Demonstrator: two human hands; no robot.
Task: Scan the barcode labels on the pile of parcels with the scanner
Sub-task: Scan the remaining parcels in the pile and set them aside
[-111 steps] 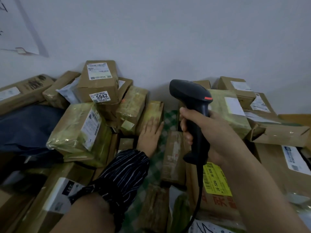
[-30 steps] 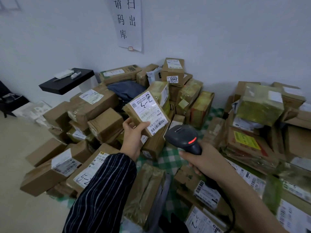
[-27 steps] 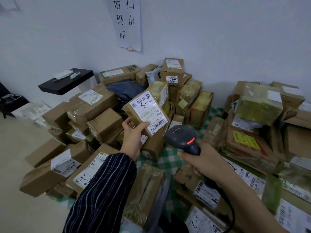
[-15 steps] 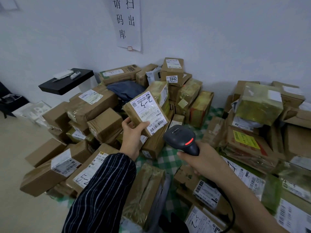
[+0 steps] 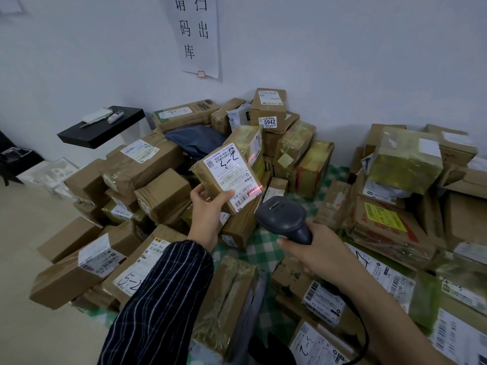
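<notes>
The person's left hand (image 5: 207, 212), coming out of a dark striped sleeve (image 5: 163, 299), grips a small brown parcel (image 5: 208, 175) from below and holds it lifted above the pile. The thumb lies on the lower edge of its white barcode label (image 5: 232, 175) and the fingers curl behind the box. The label faces the camera and is tilted, with a handwritten mark near its top and a barcode along its lower right edge. The right hand (image 5: 313, 252) is wrapped round the handle of the dark grey scanner (image 5: 283, 217), whose head points up at the parcel from just beside it. A red scan line (image 5: 254, 191) falls across the barcode end of the label, and a second red glow shows on a taped parcel (image 5: 251, 146) just behind. The scanner's black cable (image 5: 365, 338) runs back under the right forearm. The pile of parcels (image 5: 147, 164) lies on the floor (image 5: 21, 233) along its edge against the white wall, partly on a green checked cloth (image 5: 253, 248). More boxes are heaped toward the right edge, and a box marked 5942 (image 5: 268, 109) sits on top at the back. A paper sign (image 5: 196, 35) hangs on the wall above, and a black shelf (image 5: 102, 130) juts out at the left.
</notes>
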